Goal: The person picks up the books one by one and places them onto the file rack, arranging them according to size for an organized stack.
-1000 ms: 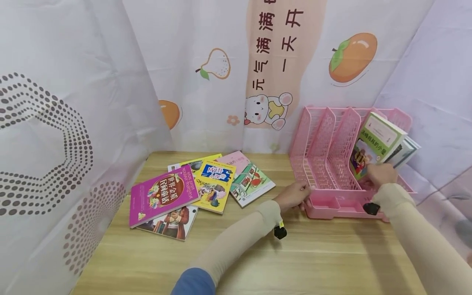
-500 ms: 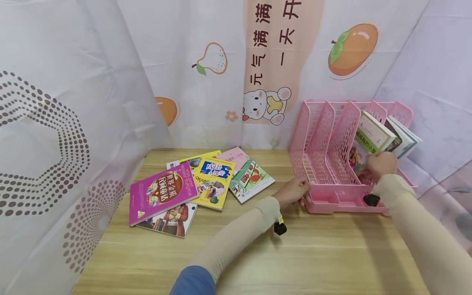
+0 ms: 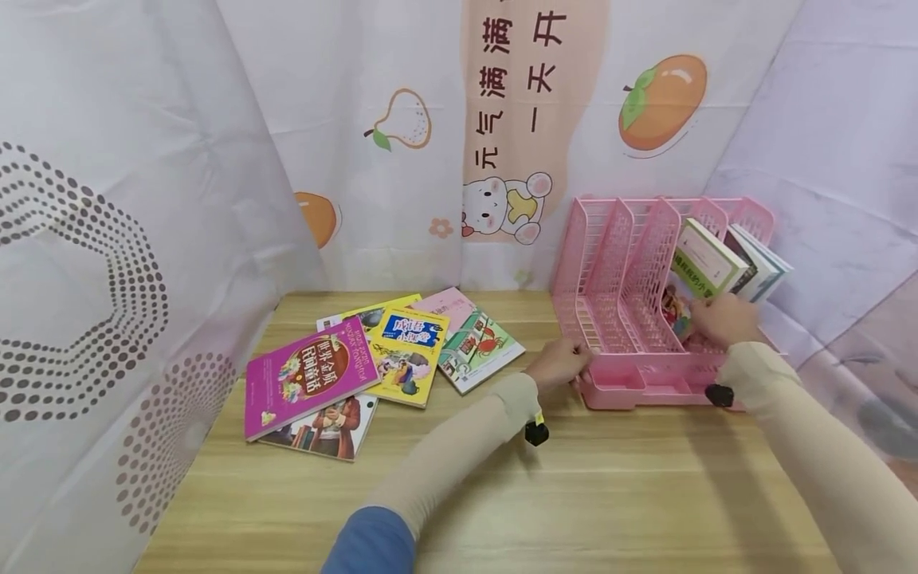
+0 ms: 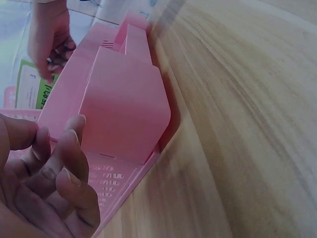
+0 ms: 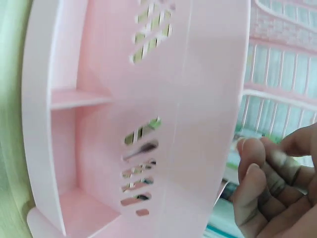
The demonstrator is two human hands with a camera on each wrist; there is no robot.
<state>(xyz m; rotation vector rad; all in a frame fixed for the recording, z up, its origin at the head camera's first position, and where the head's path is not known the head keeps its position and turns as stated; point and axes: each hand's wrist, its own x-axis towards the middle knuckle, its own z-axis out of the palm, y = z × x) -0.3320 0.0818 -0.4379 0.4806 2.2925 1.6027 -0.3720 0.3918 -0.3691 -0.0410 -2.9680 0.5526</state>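
Note:
My left hand (image 3: 557, 363) pinches the front left edge of a pink book rack (image 3: 645, 363); in the left wrist view, thumb and index finger (image 4: 37, 136) meet at that edge. Inside a right-hand compartment, my right hand (image 3: 724, 320) grips the lower right edge of a green-and-white book (image 3: 692, 271), which leans back. Its hold is partly hidden. More books (image 3: 760, 259) with pale edges stand tilted behind it. In the right wrist view the curled fingers (image 5: 252, 178) are just past the rack's front wall.
On the table's left lies a loose pile: a purple book (image 3: 311, 375), a yellow book (image 3: 409, 355), a pink-and-green book (image 3: 476, 351) and a book with a red-coated figure (image 3: 337, 422). Printed curtains (image 3: 402, 223) close off the back and sides. Small trays (image 3: 617, 379) line the rack's front.
The green-and-white book has sunk and tilted back a little in the rack, with the right hand staying at it. The left hand stays at the rack's edge. The head view has shifted slightly.

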